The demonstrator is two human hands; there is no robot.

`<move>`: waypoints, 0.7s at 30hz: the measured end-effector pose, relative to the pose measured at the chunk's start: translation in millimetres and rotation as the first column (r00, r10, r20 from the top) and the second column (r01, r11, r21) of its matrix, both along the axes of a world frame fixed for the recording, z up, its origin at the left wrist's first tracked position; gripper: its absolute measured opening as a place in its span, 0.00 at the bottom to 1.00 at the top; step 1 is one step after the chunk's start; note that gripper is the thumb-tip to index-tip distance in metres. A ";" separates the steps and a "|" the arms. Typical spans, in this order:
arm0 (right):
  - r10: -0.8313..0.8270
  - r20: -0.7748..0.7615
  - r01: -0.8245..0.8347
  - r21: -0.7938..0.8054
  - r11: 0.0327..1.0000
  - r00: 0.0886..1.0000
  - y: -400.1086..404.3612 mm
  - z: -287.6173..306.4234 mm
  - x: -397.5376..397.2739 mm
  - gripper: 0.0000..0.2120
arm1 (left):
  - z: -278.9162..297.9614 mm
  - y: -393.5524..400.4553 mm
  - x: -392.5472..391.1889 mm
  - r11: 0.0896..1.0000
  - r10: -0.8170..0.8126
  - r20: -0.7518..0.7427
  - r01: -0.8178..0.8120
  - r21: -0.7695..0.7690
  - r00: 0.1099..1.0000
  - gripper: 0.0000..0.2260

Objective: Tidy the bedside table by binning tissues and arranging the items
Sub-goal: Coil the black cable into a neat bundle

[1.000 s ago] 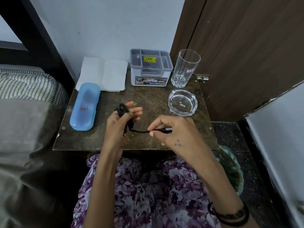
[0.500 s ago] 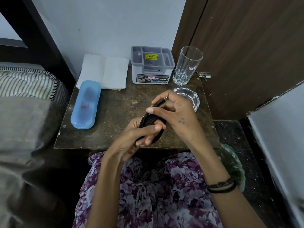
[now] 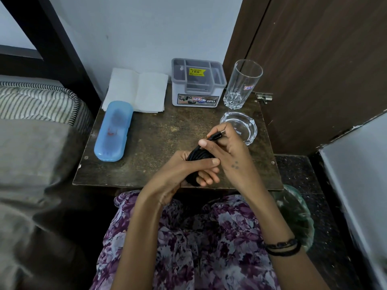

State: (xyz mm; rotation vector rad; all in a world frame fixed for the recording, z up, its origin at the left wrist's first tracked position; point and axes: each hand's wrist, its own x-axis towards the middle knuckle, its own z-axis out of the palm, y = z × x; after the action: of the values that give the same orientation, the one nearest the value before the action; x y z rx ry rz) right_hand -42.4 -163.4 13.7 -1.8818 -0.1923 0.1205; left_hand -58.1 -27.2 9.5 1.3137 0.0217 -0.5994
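While the black charging cable (image 3: 195, 159) is held coiled over the near edge of the dark wooden bedside table (image 3: 150, 147), winding appears nearly complete.
Head view: the left hand (image 3: 184, 170) grips the coil, thumb clamped across the loops, evidently to stop them springing apart; the right hand (image 3: 228, 151) pinches the plug end between thumb and fingers, apparently to tuck in the loose tail. Along the back edge stand folded white tissues (image 3: 138, 88), a grey compartmented organiser box (image 3: 198, 84) and a tall clear glass (image 3: 244, 82); the clear glass ashtray (image 3: 245, 124) sits just behind the right hand, and a blue plastic case (image 3: 114, 130) lies at left. Placement suggests arranging is largely done.
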 end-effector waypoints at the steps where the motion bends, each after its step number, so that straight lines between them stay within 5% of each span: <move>1: -0.024 0.019 0.024 0.000 1.000 1.000 0.1 -0.2 -0.9 0.06 | 1.0 -1.2 0.8 0.999 0.037 0.003 -0.037 0.024 0.999 0.09; 6: -0.144 0.045 0.142 0.055 0.988 0.989 -9.8 1.3 -4.4 0.07 | -3.7 9.1 7.8 0.952 0.202 0.197 -0.240 0.193 0.959 0.14; 10: -0.182 0.019 0.179 0.109 0.978 0.983 -10.0 -3.4 -6.0 0.07 | -4.3 13.1 6.0 0.983 0.011 0.219 -0.051 0.176 0.976 0.04; 14: -0.245 0.023 0.240 0.131 0.962 0.969 -5.9 -3.7 -5.2 0.06 | 1.3 4.7 2.6 0.990 -0.035 0.204 0.006 0.141 0.978 0.11; 18: -0.296 -0.012 0.294 0.171 0.940 0.955 -1.4 -1.1 -5.2 0.06 | -3.8 -1.4 2.8 0.969 0.105 0.266 -0.159 0.191 0.958 0.08; 21: -0.349 -0.102 0.363 0.224 0.904 0.932 1.5 -1.7 -6.5 0.08 | -9.4 -8.0 3.0 0.876 0.190 0.459 -0.362 0.320 0.868 0.09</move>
State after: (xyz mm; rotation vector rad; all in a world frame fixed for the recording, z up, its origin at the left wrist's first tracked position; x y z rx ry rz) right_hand -49.0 -161.8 12.0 -1.6393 0.1748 -0.0945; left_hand -55.0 -35.2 0.0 1.7784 -0.0140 -0.0468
